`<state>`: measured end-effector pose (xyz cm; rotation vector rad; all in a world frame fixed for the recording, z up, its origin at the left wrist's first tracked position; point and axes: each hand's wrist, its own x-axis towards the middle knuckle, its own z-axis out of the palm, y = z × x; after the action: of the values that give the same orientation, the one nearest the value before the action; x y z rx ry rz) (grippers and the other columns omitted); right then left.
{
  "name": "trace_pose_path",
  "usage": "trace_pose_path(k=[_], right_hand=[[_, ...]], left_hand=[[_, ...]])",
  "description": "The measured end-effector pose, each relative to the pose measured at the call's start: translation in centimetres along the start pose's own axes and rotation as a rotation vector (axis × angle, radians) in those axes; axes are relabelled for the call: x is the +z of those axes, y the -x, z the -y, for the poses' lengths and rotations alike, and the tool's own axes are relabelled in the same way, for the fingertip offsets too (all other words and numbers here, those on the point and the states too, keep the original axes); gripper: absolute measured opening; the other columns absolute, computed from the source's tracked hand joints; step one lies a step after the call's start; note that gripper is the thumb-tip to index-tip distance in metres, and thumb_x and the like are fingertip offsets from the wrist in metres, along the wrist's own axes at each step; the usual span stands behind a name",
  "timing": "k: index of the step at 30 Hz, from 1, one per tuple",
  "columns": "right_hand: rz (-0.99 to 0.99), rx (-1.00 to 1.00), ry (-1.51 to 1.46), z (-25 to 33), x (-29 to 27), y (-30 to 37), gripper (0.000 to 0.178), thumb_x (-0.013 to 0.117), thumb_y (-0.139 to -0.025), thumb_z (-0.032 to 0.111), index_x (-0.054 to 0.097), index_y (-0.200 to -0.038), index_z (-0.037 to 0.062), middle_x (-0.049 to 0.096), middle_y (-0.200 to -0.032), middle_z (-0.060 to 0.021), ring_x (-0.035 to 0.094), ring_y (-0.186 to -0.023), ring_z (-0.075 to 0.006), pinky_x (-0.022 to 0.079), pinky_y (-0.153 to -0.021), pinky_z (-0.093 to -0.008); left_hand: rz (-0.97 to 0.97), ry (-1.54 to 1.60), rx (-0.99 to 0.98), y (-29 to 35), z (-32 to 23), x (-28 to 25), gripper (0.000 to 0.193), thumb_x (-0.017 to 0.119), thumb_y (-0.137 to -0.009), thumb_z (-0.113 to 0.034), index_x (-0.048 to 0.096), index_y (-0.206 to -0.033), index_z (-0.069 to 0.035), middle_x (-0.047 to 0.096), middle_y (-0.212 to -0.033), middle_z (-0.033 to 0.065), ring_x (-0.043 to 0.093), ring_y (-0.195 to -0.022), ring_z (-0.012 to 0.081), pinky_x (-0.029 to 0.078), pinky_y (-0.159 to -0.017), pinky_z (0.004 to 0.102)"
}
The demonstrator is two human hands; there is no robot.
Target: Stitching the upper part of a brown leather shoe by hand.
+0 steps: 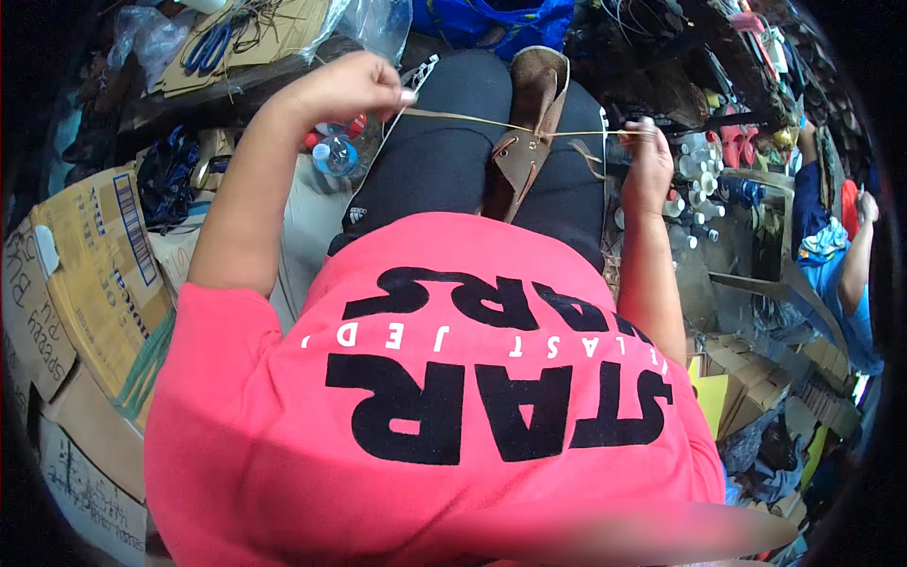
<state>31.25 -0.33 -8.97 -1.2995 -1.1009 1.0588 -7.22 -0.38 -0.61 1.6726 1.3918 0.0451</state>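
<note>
A brown leather shoe upper (518, 156) with eyelets rests between my thighs, its paler suede-like end pointing away from me. A thin tan lace (458, 117) passes through it at the eyelets and is pulled taut to both sides. My left hand (364, 87) pinches one end of the lace above my left knee. At the other side, beyond my right thigh, the fingers of my right hand (648, 161) are closed on the opposite end. A short loose piece of lace hangs on the right thigh beside the upper.
Blue-handled scissors (209, 47) lie on cardboard at the upper left. Bottles (334, 155) stand by my left knee, and several more bottles (701, 184) are at the right. Cardboard boxes (99, 274) line the left. Another person (844, 255) is at the far right.
</note>
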Motion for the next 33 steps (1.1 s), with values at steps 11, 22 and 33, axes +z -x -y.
trace_pose_path(k=[11,22,33], right_hand=[[0.466,0.494,-1.271,1.4,1.1,0.9,0.039,0.041,-0.098,0.036,0.051,-0.072,0.0080,0.046,-0.060,0.0005,0.046,-0.059,-0.0145,0.041,-0.070,-0.0323],[0.266,0.431,-0.419,0.7,-4.7,3.3,0.034,0.050,-0.094,0.036,0.058,-0.090,0.0034,0.061,-0.085,-0.0116,0.061,-0.086,-0.0227,0.045,-0.088,-0.0387],[0.663,-0.339,1.031,11.6,6.2,0.4,0.058,0.070,-0.077,0.036,0.051,-0.129,0.0184,0.062,-0.086,-0.0133,0.061,-0.083,-0.0300,0.047,-0.075,-0.0357]], left_hand=[[0.108,1.839,0.470,-3.8,-1.9,4.1,0.044,0.038,-0.098,-0.038,0.045,-0.064,-0.010,0.060,-0.076,0.0042,0.059,-0.096,0.0235,0.044,-0.092,0.0403],[-0.432,1.179,0.128,-4.2,4.0,0.4,0.037,0.045,-0.097,-0.035,0.058,-0.076,-0.007,0.064,-0.090,0.0113,0.062,-0.085,0.0224,0.047,-0.084,0.0366],[-0.359,-0.336,0.379,0.8,-8.4,10.6,0.089,0.075,-0.061,-0.054,0.040,-0.124,-0.001,0.047,-0.118,0.0239,0.059,-0.094,0.0427,0.049,-0.082,0.0461]])
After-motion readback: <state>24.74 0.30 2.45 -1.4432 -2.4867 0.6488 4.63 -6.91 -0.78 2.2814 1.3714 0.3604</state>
